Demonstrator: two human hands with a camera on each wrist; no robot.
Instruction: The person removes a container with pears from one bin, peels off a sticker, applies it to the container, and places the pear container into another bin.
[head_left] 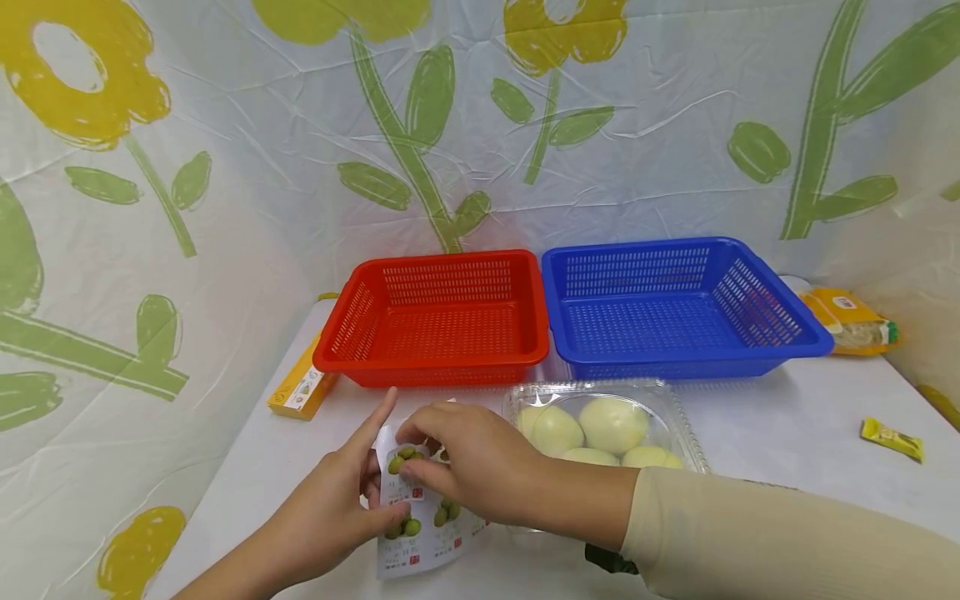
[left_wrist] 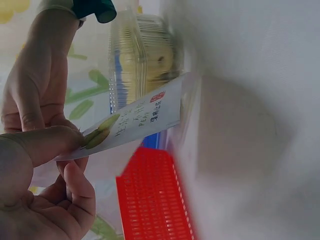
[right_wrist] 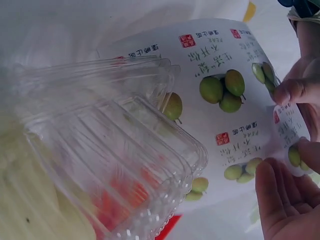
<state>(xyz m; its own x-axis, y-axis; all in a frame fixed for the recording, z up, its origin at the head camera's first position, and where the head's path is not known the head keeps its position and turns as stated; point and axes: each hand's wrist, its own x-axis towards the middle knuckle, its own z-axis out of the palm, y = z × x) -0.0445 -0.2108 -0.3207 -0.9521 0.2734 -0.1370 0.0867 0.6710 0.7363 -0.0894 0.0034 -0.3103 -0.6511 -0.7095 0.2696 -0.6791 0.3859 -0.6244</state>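
Note:
My left hand (head_left: 333, 508) holds a white sheet of pear stickers (head_left: 431, 546) at its left edge, thumb on the printed face. My right hand (head_left: 487, 458) pinches one oval pear sticker (right_wrist: 289, 122) at the sheet's edge between thumb and fingers. The sticker stands partly off the sheet in the right wrist view. Printed green pears, small lettering and red seals repeat across the sheet (right_wrist: 200, 55). Just right of the hands sits a clear plastic clamshell box (head_left: 690, 433) of pale yellow-green round fruit (head_left: 615, 423), partly covered by my right forearm.
Behind the hands, a red basket (head_left: 442, 367) and a blue basket (head_left: 690, 367) stand side by side. An orange-yellow box (head_left: 303, 392) lies at the left table edge. On the right are an orange packet (head_left: 851, 321) and a small yellow wrapped snack (head_left: 892, 439). Flowered cloth (head_left: 637, 142) hangs behind.

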